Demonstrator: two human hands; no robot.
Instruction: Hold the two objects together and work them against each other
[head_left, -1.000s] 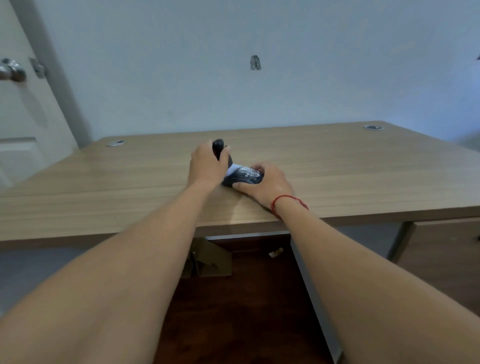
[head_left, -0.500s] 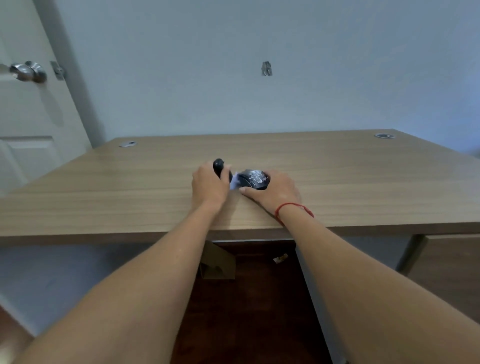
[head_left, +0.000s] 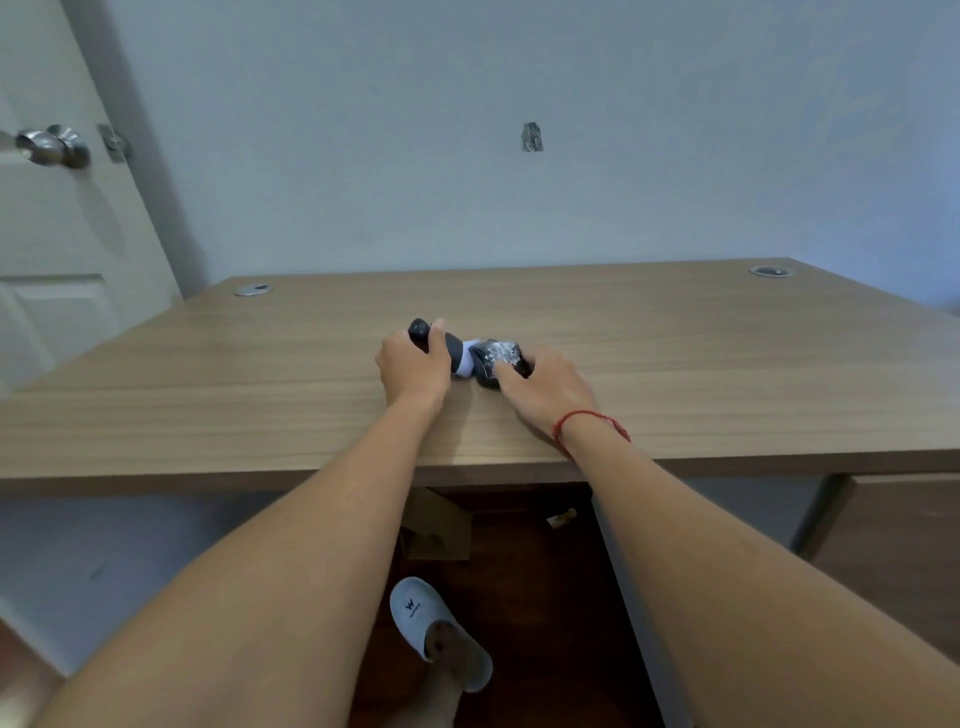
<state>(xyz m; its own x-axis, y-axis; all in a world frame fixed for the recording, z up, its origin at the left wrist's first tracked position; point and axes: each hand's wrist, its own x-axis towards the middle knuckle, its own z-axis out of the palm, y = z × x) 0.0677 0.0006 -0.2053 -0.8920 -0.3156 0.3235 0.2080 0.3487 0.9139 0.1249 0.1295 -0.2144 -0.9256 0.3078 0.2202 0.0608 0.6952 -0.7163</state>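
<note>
A dark grey handheld device (head_left: 451, 349) with a white middle section lies on the wooden desk (head_left: 675, 353), close to the near edge. My left hand (head_left: 413, 366) grips its handle end, and a black rounded tip sticks out beyond the fingers. My right hand (head_left: 545, 387) holds the other end, a black head wrapped in shiny clear plastic (head_left: 500, 356), with fingers curled onto it. A red string circles my right wrist.
Two metal cable grommets (head_left: 252, 290) (head_left: 769, 270) sit at the desk's far corners. A white door with a metal knob (head_left: 52, 146) stands at the left. Under the desk are a cardboard piece (head_left: 436, 525) and my foot in a grey slipper (head_left: 439, 631).
The device has tilted from more upright to lying nearly flat on the desk, with both hands still on it. The camera has tipped downward, bringing the slipper into view.
</note>
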